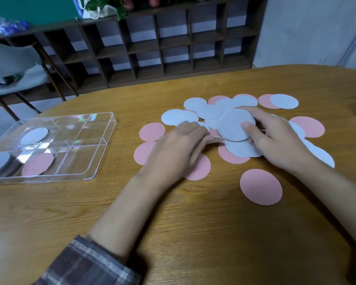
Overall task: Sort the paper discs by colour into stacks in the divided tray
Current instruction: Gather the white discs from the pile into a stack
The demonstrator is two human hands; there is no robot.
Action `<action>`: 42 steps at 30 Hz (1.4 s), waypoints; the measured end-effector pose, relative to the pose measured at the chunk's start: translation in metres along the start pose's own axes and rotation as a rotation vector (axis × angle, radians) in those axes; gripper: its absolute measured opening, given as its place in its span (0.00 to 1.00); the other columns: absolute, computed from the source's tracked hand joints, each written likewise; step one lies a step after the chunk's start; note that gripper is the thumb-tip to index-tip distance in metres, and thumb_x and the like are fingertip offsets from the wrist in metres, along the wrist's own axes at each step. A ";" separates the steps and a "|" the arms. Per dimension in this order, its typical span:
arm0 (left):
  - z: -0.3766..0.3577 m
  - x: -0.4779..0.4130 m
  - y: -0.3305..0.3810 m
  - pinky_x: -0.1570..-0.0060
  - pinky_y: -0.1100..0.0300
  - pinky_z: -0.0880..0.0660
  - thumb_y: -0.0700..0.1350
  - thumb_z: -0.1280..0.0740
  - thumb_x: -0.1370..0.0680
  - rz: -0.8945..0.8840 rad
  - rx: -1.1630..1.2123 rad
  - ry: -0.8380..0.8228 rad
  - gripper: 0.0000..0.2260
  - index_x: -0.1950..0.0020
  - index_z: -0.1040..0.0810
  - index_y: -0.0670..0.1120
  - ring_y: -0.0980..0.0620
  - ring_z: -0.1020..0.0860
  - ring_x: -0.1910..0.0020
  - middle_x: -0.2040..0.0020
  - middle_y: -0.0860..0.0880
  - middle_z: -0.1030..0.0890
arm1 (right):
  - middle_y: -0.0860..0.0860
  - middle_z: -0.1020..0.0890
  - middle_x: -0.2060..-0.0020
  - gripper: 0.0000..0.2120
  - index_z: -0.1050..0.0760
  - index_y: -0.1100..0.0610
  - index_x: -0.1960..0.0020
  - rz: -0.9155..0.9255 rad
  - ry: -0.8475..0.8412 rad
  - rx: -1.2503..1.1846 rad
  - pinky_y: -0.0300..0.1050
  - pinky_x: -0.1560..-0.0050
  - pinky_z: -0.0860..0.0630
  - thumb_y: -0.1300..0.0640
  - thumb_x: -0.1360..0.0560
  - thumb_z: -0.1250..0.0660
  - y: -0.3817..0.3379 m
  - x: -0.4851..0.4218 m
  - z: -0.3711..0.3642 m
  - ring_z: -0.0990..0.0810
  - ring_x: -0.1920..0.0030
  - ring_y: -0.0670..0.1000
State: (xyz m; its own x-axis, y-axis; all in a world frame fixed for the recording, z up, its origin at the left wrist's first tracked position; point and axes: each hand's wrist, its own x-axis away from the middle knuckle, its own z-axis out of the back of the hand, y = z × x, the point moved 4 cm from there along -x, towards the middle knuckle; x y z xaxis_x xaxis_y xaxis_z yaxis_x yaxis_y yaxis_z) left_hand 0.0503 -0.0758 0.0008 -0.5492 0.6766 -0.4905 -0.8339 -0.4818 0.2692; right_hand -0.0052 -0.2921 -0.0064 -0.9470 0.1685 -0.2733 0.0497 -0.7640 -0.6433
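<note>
Wooden counter (173,223), dark cubby shelf (173,43) behind: my right hand (275,138) grips a small white stack (234,124), thumb on top, while my left hand (179,147) pinches the lifted edge of a white disc (217,139) just below it. Loose pink discs (261,187) and white ones (284,101) overlap around them. Well to the left, the divided tray (76,161) holds white discs (35,135) in two compartments and a pink one (37,163) in a third.

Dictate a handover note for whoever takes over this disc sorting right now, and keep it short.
Hands: right hand grips a white stack, thumb on top; left hand is blurred, fingertips at a white disc's edge, grip unclear.
Done: tray holds white discs in two compartments, a pink disc in a third.
Left: the loose discs, pink and white, mixed on the table.
</note>
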 end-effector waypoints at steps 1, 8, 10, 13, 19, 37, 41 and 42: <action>0.002 0.000 -0.001 0.58 0.47 0.25 0.51 0.42 0.13 0.007 0.016 0.042 0.15 0.49 0.21 0.44 0.49 0.27 0.56 0.56 0.50 0.23 | 0.47 0.19 0.48 0.19 0.32 0.43 0.25 0.002 0.002 -0.004 0.51 0.51 0.23 0.51 0.15 0.40 -0.001 0.000 0.000 0.22 0.49 0.47; 0.002 -0.001 -0.001 0.57 0.64 0.27 0.41 0.33 0.17 0.139 0.219 0.190 0.04 0.47 0.19 0.43 0.62 0.24 0.61 0.59 0.55 0.22 | 0.41 0.20 0.56 0.19 0.29 0.42 0.25 0.033 -0.036 -0.115 0.44 0.53 0.25 0.53 0.15 0.41 -0.009 0.005 -0.005 0.21 0.54 0.45; 0.000 0.000 0.000 0.57 0.59 0.22 0.41 0.30 0.19 0.219 0.284 0.198 0.07 0.42 0.19 0.45 0.57 0.20 0.61 0.61 0.54 0.19 | 0.46 0.20 0.60 0.18 0.28 0.42 0.26 0.053 -0.049 -0.154 0.43 0.53 0.25 0.54 0.14 0.42 -0.010 0.005 -0.006 0.21 0.56 0.47; -0.001 0.001 0.001 0.54 0.65 0.21 0.43 0.27 0.21 0.306 0.337 0.192 0.15 0.35 0.19 0.48 0.56 0.18 0.60 0.61 0.54 0.16 | 0.47 0.20 0.59 0.18 0.27 0.44 0.27 0.088 -0.073 -0.182 0.45 0.53 0.23 0.55 0.13 0.44 -0.013 0.007 -0.009 0.21 0.56 0.49; -0.003 0.001 -0.001 0.56 0.55 0.21 0.47 0.26 0.22 0.351 0.326 0.223 0.06 0.48 0.12 0.48 0.55 0.19 0.61 0.59 0.51 0.15 | 0.40 0.24 0.33 0.25 0.38 0.45 0.20 0.112 -0.140 0.004 0.29 0.42 0.33 0.41 0.15 0.46 -0.022 0.009 -0.016 0.28 0.38 0.37; -0.017 0.002 -0.031 0.42 0.47 0.22 0.52 0.28 0.21 0.311 0.047 -0.030 0.15 0.38 0.16 0.46 0.48 0.21 0.37 0.37 0.51 0.17 | 0.50 0.18 0.46 0.17 0.28 0.45 0.28 -0.001 0.054 -0.045 0.50 0.50 0.23 0.51 0.16 0.38 -0.011 0.005 0.003 0.22 0.49 0.50; -0.022 -0.003 -0.033 0.51 0.45 0.22 0.52 0.30 0.20 0.334 -0.010 0.003 0.12 0.44 0.16 0.46 0.46 0.21 0.47 0.47 0.50 0.18 | 0.49 0.19 0.50 0.17 0.27 0.48 0.28 -0.008 0.054 -0.025 0.40 0.56 0.28 0.52 0.16 0.38 -0.014 0.004 0.001 0.23 0.52 0.45; -0.022 -0.003 -0.032 0.53 0.45 0.22 0.52 0.31 0.20 0.332 -0.018 0.014 0.11 0.47 0.17 0.46 0.46 0.22 0.49 0.50 0.50 0.19 | 0.49 0.19 0.50 0.17 0.27 0.48 0.28 -0.010 0.048 -0.013 0.38 0.57 0.29 0.52 0.16 0.38 -0.015 0.004 -0.001 0.23 0.52 0.45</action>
State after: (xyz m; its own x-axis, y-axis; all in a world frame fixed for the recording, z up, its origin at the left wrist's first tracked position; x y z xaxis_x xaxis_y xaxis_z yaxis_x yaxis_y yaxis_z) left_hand 0.0797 -0.0754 -0.0246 -0.7897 0.4739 -0.3897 -0.6087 -0.6844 0.4013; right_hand -0.0099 -0.2792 0.0019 -0.9310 0.2061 -0.3012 0.0451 -0.7540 -0.6554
